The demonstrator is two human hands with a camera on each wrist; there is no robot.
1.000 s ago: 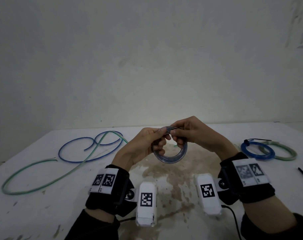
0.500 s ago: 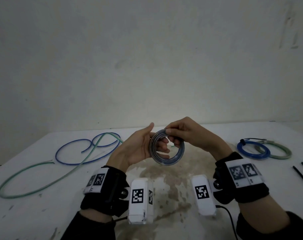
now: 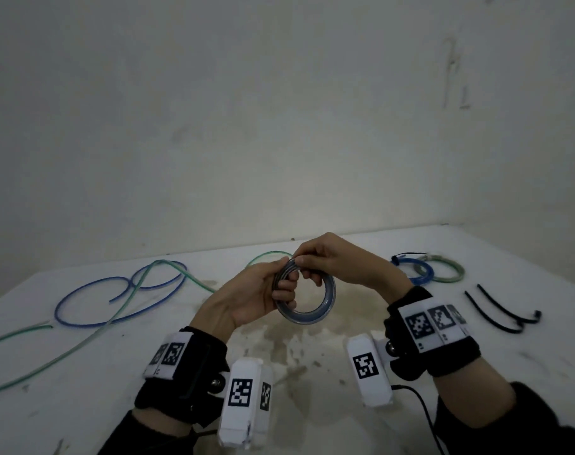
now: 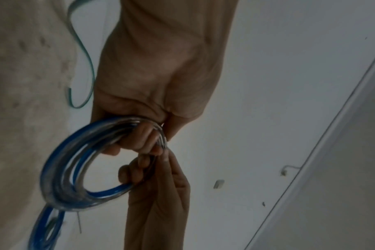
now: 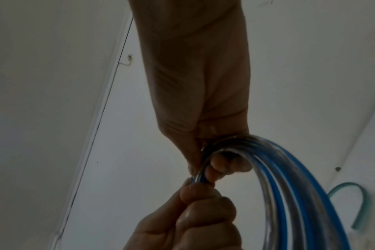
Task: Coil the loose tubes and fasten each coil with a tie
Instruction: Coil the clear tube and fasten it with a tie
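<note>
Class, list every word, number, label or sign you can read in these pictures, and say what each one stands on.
No readable words or numbers in any view.
Black-and-white square code patterns, not text: on the left wristband, the right wristband and the two white boxes under the wrists.
Small marks beside the wristband codes: too small to read.

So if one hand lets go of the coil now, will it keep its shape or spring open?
Probably springs open: the coil has no tie, and both the left hand and right hand pinch its loops. The loose tubes lie in wide curves, so it seems springy, not limp.
</note>
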